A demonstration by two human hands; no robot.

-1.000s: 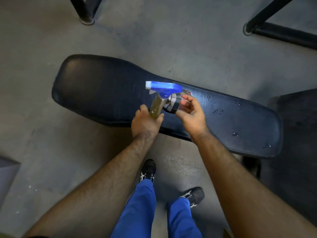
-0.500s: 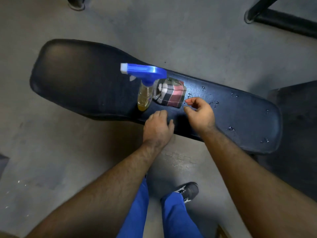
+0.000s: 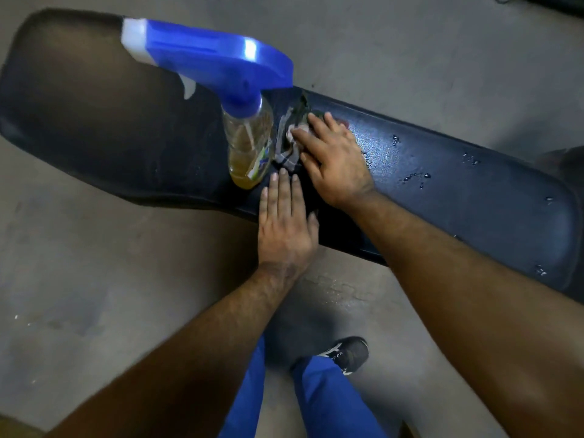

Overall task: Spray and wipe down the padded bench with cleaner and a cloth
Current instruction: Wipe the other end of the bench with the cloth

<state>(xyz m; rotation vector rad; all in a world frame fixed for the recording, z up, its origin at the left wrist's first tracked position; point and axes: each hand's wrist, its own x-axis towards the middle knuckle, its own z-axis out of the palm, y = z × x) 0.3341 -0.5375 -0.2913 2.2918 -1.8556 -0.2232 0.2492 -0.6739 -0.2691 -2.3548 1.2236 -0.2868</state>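
Observation:
A black padded bench (image 3: pixel 458 197) runs across the view from upper left to lower right, with droplets on its right half. A clear spray bottle (image 3: pixel 249 143) of yellow liquid with a blue trigger head stands upright on the bench. Just right of it lies a checked cloth (image 3: pixel 289 143), mostly covered by my right hand (image 3: pixel 335 159), which presses flat on it. My left hand (image 3: pixel 284 222) rests flat on the bench's near edge, fingers together, holding nothing.
Grey concrete floor (image 3: pixel 94 279) surrounds the bench, with a damp patch below its near edge. My blue trouser legs (image 3: pixel 322 403) and a black shoe (image 3: pixel 349 354) are at the bottom. A dark metal frame (image 3: pixel 543 0) sits at the top right.
My left hand let go of the spray bottle, which now stands on the bench. The right hand put the cloth down and now presses on it. The camera has moved closer.

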